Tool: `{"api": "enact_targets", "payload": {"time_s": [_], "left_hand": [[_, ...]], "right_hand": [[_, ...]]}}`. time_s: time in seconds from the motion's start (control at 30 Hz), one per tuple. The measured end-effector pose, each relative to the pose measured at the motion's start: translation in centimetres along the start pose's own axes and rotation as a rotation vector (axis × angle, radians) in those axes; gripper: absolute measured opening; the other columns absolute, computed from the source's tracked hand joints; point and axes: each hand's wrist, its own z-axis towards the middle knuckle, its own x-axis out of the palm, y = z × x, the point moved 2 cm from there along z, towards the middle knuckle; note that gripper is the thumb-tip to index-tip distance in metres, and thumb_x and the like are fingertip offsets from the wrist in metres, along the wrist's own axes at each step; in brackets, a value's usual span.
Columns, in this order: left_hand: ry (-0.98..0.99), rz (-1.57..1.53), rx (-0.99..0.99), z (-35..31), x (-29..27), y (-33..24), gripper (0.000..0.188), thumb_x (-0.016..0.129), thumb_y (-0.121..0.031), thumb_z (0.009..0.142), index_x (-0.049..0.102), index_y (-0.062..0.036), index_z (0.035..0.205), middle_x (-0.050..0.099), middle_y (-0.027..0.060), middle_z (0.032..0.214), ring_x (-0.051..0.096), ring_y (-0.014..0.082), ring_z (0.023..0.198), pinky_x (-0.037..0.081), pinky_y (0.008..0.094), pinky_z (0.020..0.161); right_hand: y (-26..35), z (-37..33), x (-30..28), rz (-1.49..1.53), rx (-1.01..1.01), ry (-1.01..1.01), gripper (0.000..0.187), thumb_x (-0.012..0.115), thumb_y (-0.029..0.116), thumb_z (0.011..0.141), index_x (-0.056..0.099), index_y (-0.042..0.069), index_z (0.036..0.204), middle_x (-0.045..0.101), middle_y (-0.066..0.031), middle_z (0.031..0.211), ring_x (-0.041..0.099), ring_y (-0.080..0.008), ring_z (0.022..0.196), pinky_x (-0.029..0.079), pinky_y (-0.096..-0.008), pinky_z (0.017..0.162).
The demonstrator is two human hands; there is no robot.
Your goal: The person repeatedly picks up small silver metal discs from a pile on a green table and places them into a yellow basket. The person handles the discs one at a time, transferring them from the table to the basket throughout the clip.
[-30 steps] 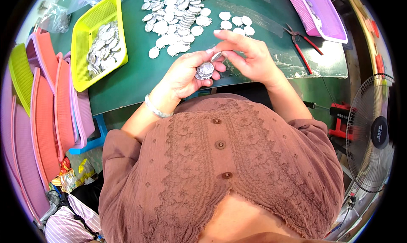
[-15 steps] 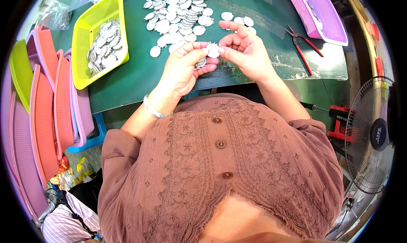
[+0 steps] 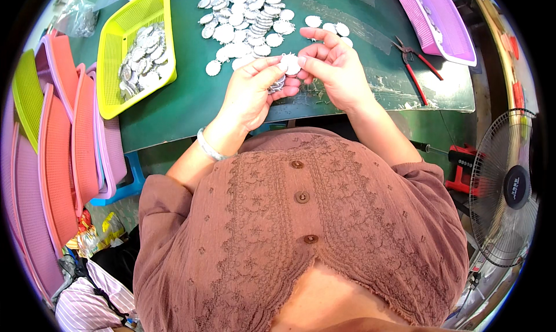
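Observation:
A round silvery metal disc with a scalloped edge is held between my two hands above the table's near edge. My left hand is closed, its thumb and forefinger pinching the disc's left side. Several more discs are stacked inside its curled fingers, partly hidden. My right hand grips the disc's right edge between thumb and a fingertip, its other fingers loosely bent. Beyond the hands lies a heap of similar discs, with a few loose discs to its right.
A yellow-green basket of discs stands left on the green table. At right are red-handled pliers and a purple basket. Stacked coloured baskets fill the far left; a fan stands at lower right.
The disc between my fingers has turned slightly and sits a little higher. Both hands stay in nearly the same place; the whole view has shifted slightly.

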Motion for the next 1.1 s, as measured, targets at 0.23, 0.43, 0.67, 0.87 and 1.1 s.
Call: {"api": "enact_targets", "payload": {"time_s": [0.23,0.43,0.67,0.87,1.1], "left_hand": [[-0.017,0.001,-0.017,0.1,-0.2,-0.2,0.019,0.051,-0.01,0.086,0.053,0.0006,0.101,0.061,0.0105,0.085,0.061,0.017,0.071,0.052,0.0244,0.061],[-0.068,0.006,0.05,0.3,-0.3,0.1,0.017,0.052,-0.008,0.086,0.054,0.002,0.098,0.06,0.0102,0.084,0.061,0.0174,0.07,0.053,0.0279,0.062],[0.033,-0.134,0.013,0.3,-0.4,0.3,0.024,0.044,-0.014,0.09,0.054,0.0041,0.102,0.062,0.0139,0.088,0.062,0.0204,0.075,0.053,0.0316,0.067],[0.09,-0.172,-0.063,0.3,-0.7,-0.2,0.029,0.039,-0.016,0.09,0.053,0.007,0.102,0.062,0.0178,0.092,0.062,0.0233,0.076,0.053,0.032,0.068],[0.116,-0.205,-0.08,0.5,-1.3,-0.2,0.031,0.039,-0.024,0.091,0.055,0.0027,0.098,0.061,0.0148,0.089,0.062,0.0227,0.075,0.053,0.0312,0.063]], "right_hand": [[-0.8,0.4,-0.5,0.262,0.183,0.007,0.04,0.059,0.0,0.076,0.042,-0.006,0.112,0.058,-0.0086,0.075,0.056,-0.0122,0.059,0.044,-0.0217,0.053],[-0.5,0.4,-0.1,0.092,0.022,-0.038,0.04,0.058,0.0,0.078,0.042,-0.005,0.114,0.059,-0.0081,0.081,0.055,-0.011,0.064,0.045,-0.0226,0.057],[-0.4,-0.3,0.9,-0.21,-0.214,0.086,0.034,0.056,-0.001,0.08,0.047,0.0,0.113,0.059,-0.0054,0.084,0.056,-0.0082,0.07,0.048,-0.0216,0.066],[0.4,1.1,-2.1,-0.498,-0.376,-0.102,0.028,0.059,0.004,0.079,0.054,0.003,0.107,0.062,-0.004,0.088,0.057,-0.0093,0.075,0.045,-0.0229,0.067],[0.7,2.0,-3.9,-1.376,-0.558,-0.104,0.043,0.059,0.004,0.071,0.051,0.008,0.113,0.061,-0.0104,0.095,0.052,-0.0281,0.096,0.04,-0.0383,0.082]]}}
